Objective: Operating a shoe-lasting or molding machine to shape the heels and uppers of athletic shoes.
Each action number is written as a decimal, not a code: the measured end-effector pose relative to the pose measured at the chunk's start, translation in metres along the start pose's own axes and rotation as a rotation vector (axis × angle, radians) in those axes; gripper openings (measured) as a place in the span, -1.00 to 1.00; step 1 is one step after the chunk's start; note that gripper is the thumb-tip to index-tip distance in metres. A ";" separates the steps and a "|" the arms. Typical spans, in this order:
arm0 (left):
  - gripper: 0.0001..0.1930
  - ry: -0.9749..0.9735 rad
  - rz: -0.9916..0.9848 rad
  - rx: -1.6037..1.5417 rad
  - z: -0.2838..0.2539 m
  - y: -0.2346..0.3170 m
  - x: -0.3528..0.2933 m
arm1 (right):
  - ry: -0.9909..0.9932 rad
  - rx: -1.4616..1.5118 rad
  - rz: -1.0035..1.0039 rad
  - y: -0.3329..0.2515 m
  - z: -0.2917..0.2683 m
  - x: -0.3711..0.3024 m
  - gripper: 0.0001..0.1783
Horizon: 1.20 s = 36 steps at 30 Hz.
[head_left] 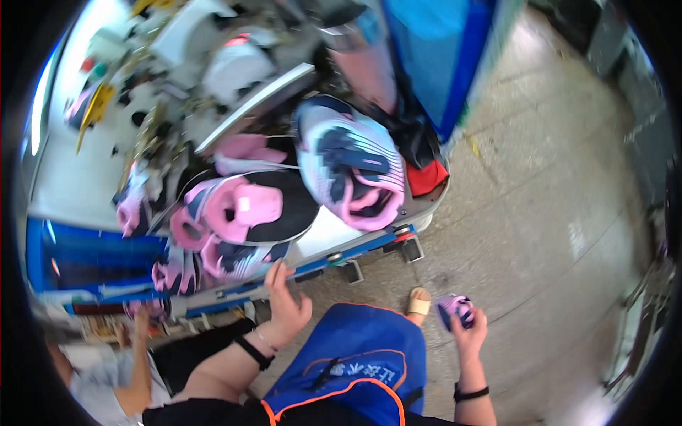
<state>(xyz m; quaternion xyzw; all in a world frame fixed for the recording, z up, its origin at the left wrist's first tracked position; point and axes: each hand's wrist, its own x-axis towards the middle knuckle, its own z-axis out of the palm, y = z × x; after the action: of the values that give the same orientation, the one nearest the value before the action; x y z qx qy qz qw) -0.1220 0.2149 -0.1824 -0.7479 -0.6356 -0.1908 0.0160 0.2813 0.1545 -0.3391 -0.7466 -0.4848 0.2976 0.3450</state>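
Observation:
My right hand [470, 334] is out over the floor on the right. Its fingers are closed on a small pink, purple and navy shoe upper [452, 310]. My left hand [286, 309] is at the bench's front edge, with fingers stretched out, thumb apart and nothing in it. Just beyond its fingertips lies a pink, navy and pale blue shoe upper [245, 261]; whether they touch is hard to tell. Behind that sits a pink-lined upper [245, 206] on a black round surface. A larger pale blue, pink and navy shoe upper [352, 167] lies at the bench's right end.
A co-worker [117, 376] is at the lower left, with hands near another upper. Blue bins [99, 255] stand at the left and the back right [433, 64]. Blurred machine parts and a slanted white panel [256, 106] fill the bench's far side. Metal brackets [410, 248] jut from its front edge.

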 end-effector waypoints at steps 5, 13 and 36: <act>-0.12 -0.141 -0.202 -0.179 -0.048 0.026 0.004 | -0.090 0.075 -0.987 -0.238 -0.127 0.003 -0.41; -0.25 -0.200 -0.201 -0.058 -0.105 0.040 -0.014 | -0.258 -0.081 -1.229 -0.385 -0.071 0.134 -0.61; -0.71 0.013 0.054 -0.436 -0.253 -0.087 0.001 | 0.089 -0.248 -1.200 -0.806 0.046 0.214 -0.27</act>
<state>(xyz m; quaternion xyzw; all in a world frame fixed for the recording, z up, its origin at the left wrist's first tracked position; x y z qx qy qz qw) -0.2722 0.1649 0.0333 -0.7491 -0.5590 -0.3280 -0.1370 -0.0969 0.5992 0.2583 -0.3898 -0.8366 -0.0385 0.3829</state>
